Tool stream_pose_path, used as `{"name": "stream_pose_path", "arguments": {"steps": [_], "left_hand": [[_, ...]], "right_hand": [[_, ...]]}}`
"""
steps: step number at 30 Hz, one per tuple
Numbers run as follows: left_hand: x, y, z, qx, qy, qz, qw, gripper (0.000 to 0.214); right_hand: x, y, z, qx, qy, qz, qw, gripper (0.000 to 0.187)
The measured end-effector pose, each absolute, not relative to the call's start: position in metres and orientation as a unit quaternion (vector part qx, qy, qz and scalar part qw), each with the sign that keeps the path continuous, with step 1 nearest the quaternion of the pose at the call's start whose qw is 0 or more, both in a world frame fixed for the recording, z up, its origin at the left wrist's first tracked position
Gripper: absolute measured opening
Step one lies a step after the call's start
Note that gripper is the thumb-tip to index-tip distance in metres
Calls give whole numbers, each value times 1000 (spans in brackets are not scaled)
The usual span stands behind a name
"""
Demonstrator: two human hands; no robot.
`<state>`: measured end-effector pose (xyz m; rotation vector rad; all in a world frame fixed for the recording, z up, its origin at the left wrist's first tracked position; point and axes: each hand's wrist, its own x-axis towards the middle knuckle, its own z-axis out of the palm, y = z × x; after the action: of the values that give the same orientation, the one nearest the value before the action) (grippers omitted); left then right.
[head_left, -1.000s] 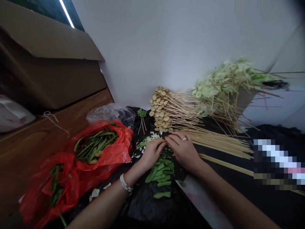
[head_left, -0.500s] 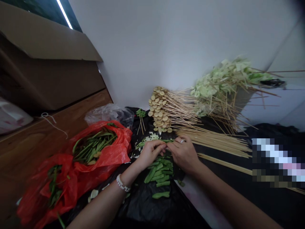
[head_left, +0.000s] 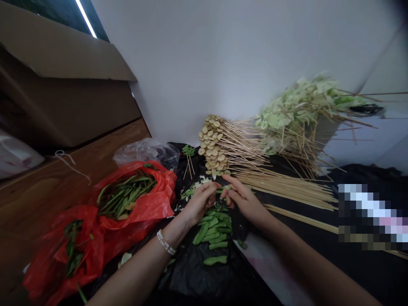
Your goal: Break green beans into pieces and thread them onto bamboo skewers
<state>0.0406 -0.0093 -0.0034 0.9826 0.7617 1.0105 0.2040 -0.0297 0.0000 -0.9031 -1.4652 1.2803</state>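
Note:
My left hand [head_left: 200, 202], wearing a beaded bracelet, and my right hand [head_left: 242, 200] meet above a pile of cut green beans [head_left: 212, 231]. Between their fingertips they pinch a long green bean [head_left: 224, 188], mostly hidden by my fingers. Just beyond my left hand lie pale chopped scraps [head_left: 196, 185]. Behind my hands stands a stack of skewers threaded with round tan slices [head_left: 212, 146]. To the right lie loose bamboo skewers [head_left: 287, 187].
A red plastic bag [head_left: 127, 195] of long green beans lies to the left on a wooden surface [head_left: 38, 199]. Black plastic sheeting [head_left: 191, 276] lies beneath the food. Skewered pale green leaves [head_left: 302, 106] rise at the back right. A cardboard box [head_left: 63, 89] sits at the upper left.
My hands have drawn slightly apart, and my right hand has turned its fingertips toward the green bean. The rest of the scene has barely shifted.

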Motion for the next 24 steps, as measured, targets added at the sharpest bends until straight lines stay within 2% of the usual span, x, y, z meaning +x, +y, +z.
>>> {"name": "stream_pose_path", "arguments": {"steps": [4,8,10,14,17,24], "left_hand": [[44,-14,-8,475,313,424,705,38],[43,-14,-6,466,320,437,700,32],[41,-11,-4,443,329,458,697,29],[37,-6,-2,406,319,477,711,28],[38,-6,-5,417,322,458,716,28],[44,-11,-8,466,363,435,680,32]], "right_hand": [[199,-36,2,-338,-596,575,447,59],[202,-37,7,-344,-600,581,429,59],[210,-32,9,-378,-611,529,452,54],[231,-18,8,-490,-613,348,513,36],[236,-13,6,-499,-591,387,502,28],[222,-19,5,-451,-593,473,470,25]]}}
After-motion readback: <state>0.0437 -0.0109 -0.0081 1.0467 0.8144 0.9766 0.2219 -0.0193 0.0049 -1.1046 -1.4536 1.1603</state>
